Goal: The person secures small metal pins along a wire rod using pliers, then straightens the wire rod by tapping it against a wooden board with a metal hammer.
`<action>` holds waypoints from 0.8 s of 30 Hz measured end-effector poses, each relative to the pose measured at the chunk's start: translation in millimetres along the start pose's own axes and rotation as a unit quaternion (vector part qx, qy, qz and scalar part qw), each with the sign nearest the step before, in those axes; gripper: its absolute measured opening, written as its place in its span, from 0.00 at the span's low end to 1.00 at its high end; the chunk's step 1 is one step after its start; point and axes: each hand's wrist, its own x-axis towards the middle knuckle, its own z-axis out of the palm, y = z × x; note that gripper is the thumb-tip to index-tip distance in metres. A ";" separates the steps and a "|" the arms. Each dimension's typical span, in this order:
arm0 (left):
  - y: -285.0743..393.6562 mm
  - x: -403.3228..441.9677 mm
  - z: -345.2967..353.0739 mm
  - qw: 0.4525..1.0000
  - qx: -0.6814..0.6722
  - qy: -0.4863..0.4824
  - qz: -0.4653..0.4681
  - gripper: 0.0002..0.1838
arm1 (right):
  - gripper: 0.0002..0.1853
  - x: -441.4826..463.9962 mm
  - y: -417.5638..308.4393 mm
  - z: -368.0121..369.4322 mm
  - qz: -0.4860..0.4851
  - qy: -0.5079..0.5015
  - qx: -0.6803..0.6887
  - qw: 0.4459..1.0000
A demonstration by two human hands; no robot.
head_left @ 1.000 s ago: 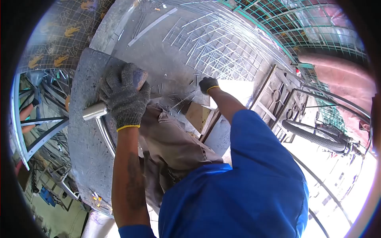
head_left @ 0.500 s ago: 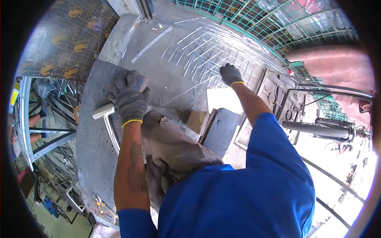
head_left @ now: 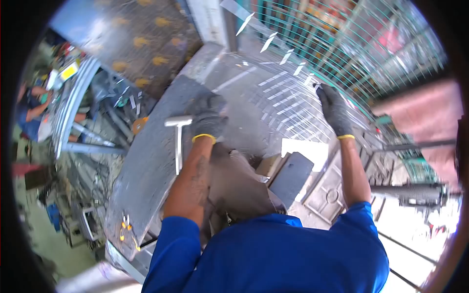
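My left hand [head_left: 209, 116], in a dark grey glove with a yellow cuff, rests at the edge of a grey slab-like work surface [head_left: 146, 151]. Motion smears its fingers, so their grip cannot be made out. Just left of it lies a T-shaped metal hammer [head_left: 179, 123], its handle toward me. My right hand [head_left: 335, 110], gloved alike, reaches out to the right with its fingers closed on the end of a thin metal strip [head_left: 269, 43]. This strip runs up and left, blurred, with bright patches. Below it, thin metal strips [head_left: 288, 100] are spread over the floor.
A dark grey block [head_left: 292, 177] stands in front of my knees, by a bright white sheet [head_left: 312, 149]. Green wire mesh [head_left: 342, 39] borders the far side. Pliers [head_left: 126, 225] lie on the surface's near end. At far left, another person's arm [head_left: 39, 110] shows near metal frames.
My right hand has moved outward, and a strip now extends from its fingers. The view has swung left, so my left hand and the hammer appear farther right.
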 end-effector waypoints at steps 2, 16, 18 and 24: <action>-3.9 -11.0 -7.2 0.998 -0.048 -0.032 0.040 0.42 | 0.11 5.3 -43.9 -12.7 -0.058 -0.016 0.022 0.998; -6.4 -152.7 -75.3 0.900 -0.386 -0.153 -0.136 0.24 | 0.09 -66.6 -239.6 79.5 -0.311 -0.209 0.219 0.901; -33.3 -222.1 -57.9 0.957 -0.259 0.083 0.103 0.22 | 0.12 -91.7 -246.5 112.2 -0.263 -0.289 0.212 0.896; -72.8 -458.1 -86.5 0.691 -0.465 0.339 -0.437 0.10 | 0.16 -143.1 -272.1 174.0 -0.333 -0.322 0.208 0.861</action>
